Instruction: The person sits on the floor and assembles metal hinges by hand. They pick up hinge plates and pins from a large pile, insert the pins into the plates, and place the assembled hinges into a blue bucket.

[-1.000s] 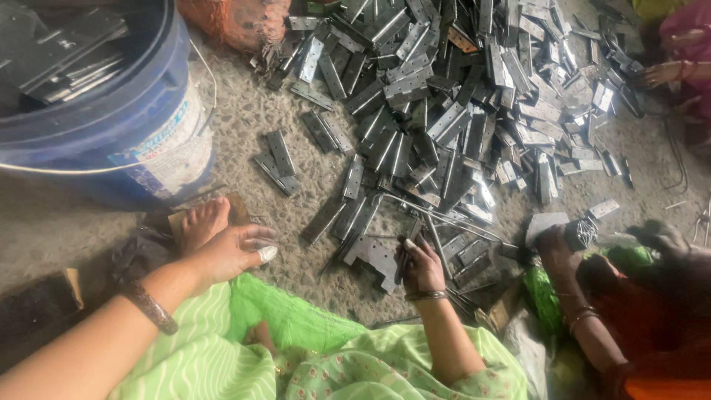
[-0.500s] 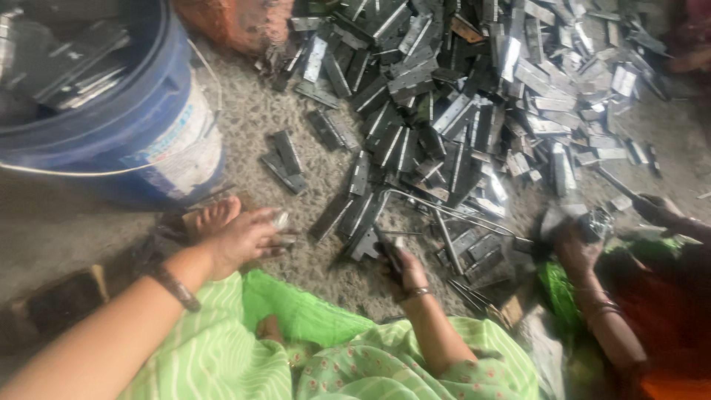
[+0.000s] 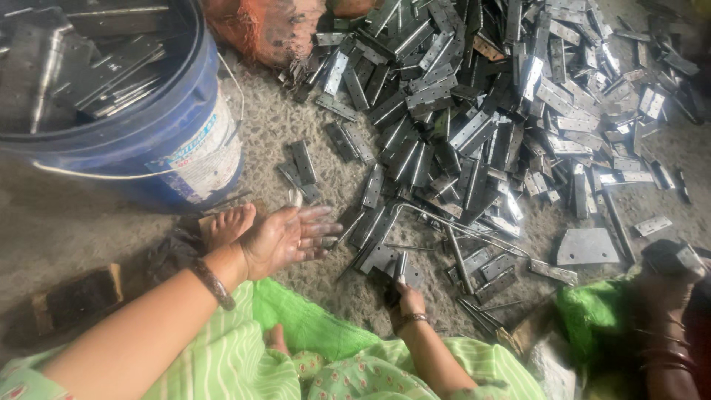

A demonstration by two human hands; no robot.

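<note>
My left hand (image 3: 287,238) hovers just above the floor, palm turned up and fingers spread, smeared with grey grime and holding nothing. It is beside my bare foot (image 3: 228,224). My right hand (image 3: 405,298) is closed around the lower end of a small metal hinge (image 3: 401,266), holding it upright against a flat metal plate (image 3: 381,258) on the floor. A big heap of grey metal hinges (image 3: 481,96) spreads out beyond both hands. Thin metal rods (image 3: 459,255) lie just right of my right hand.
A blue bucket (image 3: 185,148) holding several hinges stands at the upper left. An orange sack (image 3: 266,30) sits behind it. A wooden block (image 3: 74,296) lies at the left. Another person's hand (image 3: 663,278), in green clothing, rests at the right by a grey plate (image 3: 585,247).
My left hand has turned palm up and opened its fingers. My right hand stayed near the plate, still gripping the hinge. The view has shifted slightly.
</note>
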